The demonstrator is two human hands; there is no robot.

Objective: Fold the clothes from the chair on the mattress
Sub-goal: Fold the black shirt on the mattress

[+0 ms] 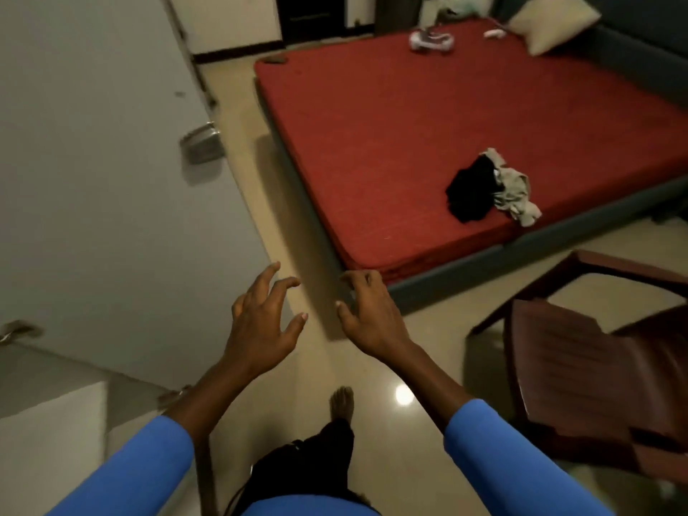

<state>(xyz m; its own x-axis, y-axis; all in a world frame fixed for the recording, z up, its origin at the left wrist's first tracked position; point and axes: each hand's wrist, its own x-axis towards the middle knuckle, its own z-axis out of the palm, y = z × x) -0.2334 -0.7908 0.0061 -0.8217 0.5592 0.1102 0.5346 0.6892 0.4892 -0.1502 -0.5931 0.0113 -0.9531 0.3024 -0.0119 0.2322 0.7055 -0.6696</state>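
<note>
A red mattress [391,143] lies on the floor ahead and to the right. Near its front edge sits a crumpled black garment [470,191] with a pale grey garment [512,191] bunched against its right side. A dark brown plastic chair [580,370] stands at the right, and its seat is bare. My left hand [260,325] and my right hand [372,318] hover over the floor in front of the mattress corner. Both hold nothing, their fingers spread and loosely bent.
A grey cabinet door with a metal handle [201,143] stands close on the left. At the mattress's far end lie a pillow [551,20] and a small white bundle [432,39]. Glossy beige floor [309,366] runs between cabinet and mattress; my bare foot [341,402] is below.
</note>
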